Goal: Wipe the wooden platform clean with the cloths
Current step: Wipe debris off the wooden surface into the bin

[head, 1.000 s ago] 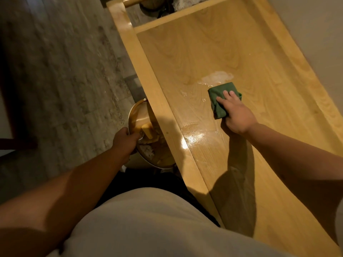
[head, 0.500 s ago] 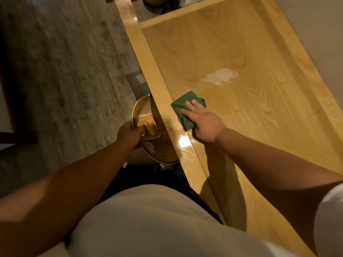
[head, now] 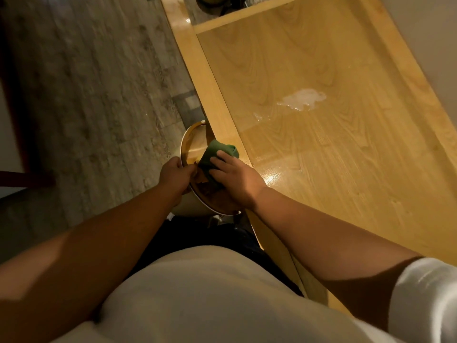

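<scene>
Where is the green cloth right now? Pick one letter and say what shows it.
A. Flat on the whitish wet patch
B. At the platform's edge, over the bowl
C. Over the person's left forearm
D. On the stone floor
B: the right hand presses the green cloth at the wooden platform edge, above the bowl that the left hand steadies.

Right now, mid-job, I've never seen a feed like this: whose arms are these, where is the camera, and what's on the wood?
One camera, worn on a person's head, looks down at their two bare arms; there is no machine. The right hand presses a folded green cloth at the rim of a round metal basin beside the long pale wooden platform. The left hand grips the basin's rim. On the wood lies a whitish wet patch, not yet wiped, with a glossy damp streak nearer the body.
</scene>
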The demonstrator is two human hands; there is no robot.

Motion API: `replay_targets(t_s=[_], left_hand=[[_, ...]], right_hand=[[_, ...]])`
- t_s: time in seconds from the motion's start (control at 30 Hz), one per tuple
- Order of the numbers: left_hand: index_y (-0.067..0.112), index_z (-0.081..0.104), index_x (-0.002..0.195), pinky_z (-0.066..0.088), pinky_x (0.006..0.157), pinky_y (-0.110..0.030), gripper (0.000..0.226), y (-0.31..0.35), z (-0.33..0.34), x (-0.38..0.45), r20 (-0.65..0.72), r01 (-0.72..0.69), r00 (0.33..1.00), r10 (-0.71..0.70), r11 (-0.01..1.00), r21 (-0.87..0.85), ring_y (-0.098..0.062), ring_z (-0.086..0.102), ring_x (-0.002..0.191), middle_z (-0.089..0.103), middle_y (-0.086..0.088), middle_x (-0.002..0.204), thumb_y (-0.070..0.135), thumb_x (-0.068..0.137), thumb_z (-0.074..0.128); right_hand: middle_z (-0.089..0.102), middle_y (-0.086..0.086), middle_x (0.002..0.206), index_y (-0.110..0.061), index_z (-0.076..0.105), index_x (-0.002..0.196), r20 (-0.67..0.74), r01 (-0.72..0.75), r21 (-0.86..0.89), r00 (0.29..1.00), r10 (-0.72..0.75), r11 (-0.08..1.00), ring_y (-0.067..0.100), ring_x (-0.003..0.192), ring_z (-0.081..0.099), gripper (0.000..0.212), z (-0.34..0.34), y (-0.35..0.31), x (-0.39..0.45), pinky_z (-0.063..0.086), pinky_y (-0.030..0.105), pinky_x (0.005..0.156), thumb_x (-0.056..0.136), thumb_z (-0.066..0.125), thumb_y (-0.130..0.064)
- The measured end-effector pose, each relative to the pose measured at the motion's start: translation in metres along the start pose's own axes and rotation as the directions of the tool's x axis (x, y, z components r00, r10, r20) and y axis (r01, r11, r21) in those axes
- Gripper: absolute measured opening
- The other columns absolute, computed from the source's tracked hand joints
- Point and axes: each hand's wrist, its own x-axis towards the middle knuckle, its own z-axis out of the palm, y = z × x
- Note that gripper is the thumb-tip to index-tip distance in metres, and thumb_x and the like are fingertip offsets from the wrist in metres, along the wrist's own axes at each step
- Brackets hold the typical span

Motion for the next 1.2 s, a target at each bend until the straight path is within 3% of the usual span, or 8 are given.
replay_targets(t_s=[0.13, 0.3, 0.43, 0.57, 0.8, 0.93, 1.07, 1.2], left_hand=[[0.016, 0.052, 0.083, 0.05, 0.06, -0.034, 0.019, 0.002, -0.001, 0.0, -0.005, -0.012, 1.0, 0.012, 1.0, 0.005, -0.027, 0.057, 0.082, 0.057, -0.014, 0.094, 0.025, 0.088, 0.068], [0.018, 0.045, 0.074, 0.044, 0.052, -0.029, 0.027, 0.0, -0.011, 0.003, -0.016, -0.011, 1.0, 0.011, 0.999, -0.033, -0.023, 0.052, 0.073, 0.052, -0.009, 0.081, 0.02, 0.086, 0.068], [0.017, 0.046, 0.078, 0.049, 0.057, -0.033, 0.024, 0.006, -0.018, 0.009, -0.027, 0.006, 1.0, -0.007, 0.999, -0.038, -0.026, 0.056, 0.079, 0.056, -0.012, 0.089, 0.02, 0.087, 0.068], [0.019, 0.046, 0.077, 0.051, 0.057, -0.034, 0.026, 0.01, -0.021, 0.014, -0.022, 0.008, 1.0, -0.009, 0.999, -0.045, -0.024, 0.056, 0.076, 0.056, -0.01, 0.086, 0.021, 0.086, 0.069], [0.016, 0.054, 0.083, 0.053, 0.066, -0.041, 0.018, 0.018, -0.02, 0.023, -0.026, 0.017, 0.999, -0.019, 0.999, -0.046, -0.029, 0.058, 0.082, 0.06, -0.017, 0.095, 0.024, 0.083, 0.07], [0.016, 0.055, 0.089, 0.054, 0.07, -0.043, 0.016, 0.024, -0.016, 0.026, -0.021, 0.02, 1.0, -0.021, 0.999, -0.029, -0.03, 0.057, 0.083, 0.059, -0.017, 0.096, 0.023, 0.082, 0.069], [0.019, 0.049, 0.081, 0.053, 0.065, -0.041, 0.021, 0.027, -0.013, 0.029, -0.022, 0.027, 0.999, -0.027, 1.0, -0.014, -0.029, 0.056, 0.081, 0.057, -0.015, 0.091, 0.024, 0.082, 0.069], [0.018, 0.051, 0.083, 0.055, 0.068, -0.042, 0.021, 0.024, -0.01, 0.032, -0.011, 0.047, 0.999, -0.048, 0.999, -0.026, -0.029, 0.058, 0.084, 0.059, -0.014, 0.092, 0.025, 0.083, 0.07]], right_hand=[[0.057, 0.017, 0.136, -0.006, 0.06, 0.127, 0.04, 0.143, -0.015, 0.989, -0.142, 0.99, 0.036, 0.141, 0.037, 0.037, -0.002, -0.014, 0.009, 0.03, 0.043, 0.113, 0.092, 0.062, -0.017], [0.048, 0.01, 0.143, -0.019, 0.049, 0.141, 0.095, -0.036, 0.2, 0.995, 0.017, 0.979, 0.029, 0.127, 0.049, 0.052, -0.013, -0.022, 0.013, 0.047, 0.037, 0.097, 0.091, 0.063, -0.022], [0.061, 0.017, 0.126, -0.011, 0.058, 0.132, 0.041, -0.077, 0.397, 0.997, 0.066, 0.915, 0.035, 0.11, 0.059, 0.049, -0.024, -0.021, 0.008, 0.05, 0.041, 0.086, 0.084, 0.059, -0.003], [0.069, 0.015, 0.111, -0.009, 0.064, 0.122, -0.037, -0.19, 0.625, 0.962, 0.271, 0.758, 0.03, 0.104, 0.064, 0.04, -0.039, -0.016, 0.005, 0.051, 0.036, 0.084, 0.084, 0.059, 0.003], [0.065, -0.012, 0.094, -0.03, 0.062, 0.118, -0.083, -0.246, 0.845, 0.817, 0.571, 0.474, -0.006, 0.078, 0.064, 0.032, -0.088, 0.034, -0.006, 0.05, 0.01, 0.061, 0.093, 0.059, -0.01], [0.066, -0.006, 0.099, -0.017, 0.063, 0.124, -0.23, -0.282, 0.773, 0.71, 0.666, 0.568, -0.004, 0.083, 0.061, 0.038, -0.127, 0.089, -0.015, 0.043, 0.006, 0.072, 0.088, 0.062, -0.003], [0.067, 0.005, 0.111, -0.017, 0.063, 0.124, -0.312, -0.347, 0.717, 0.615, 0.724, 0.604, 0.023, 0.104, 0.064, 0.039, -0.157, 0.149, -0.03, 0.053, 0.038, 0.094, 0.087, 0.058, -0.006], [0.064, 0.0, 0.122, -0.03, 0.056, 0.132, -0.431, -0.491, 0.504, 0.57, 0.7, 0.711, 0.022, 0.115, 0.058, 0.049, -0.163, 0.191, -0.047, 0.045, 0.034, 0.101, 0.086, 0.052, -0.013]])
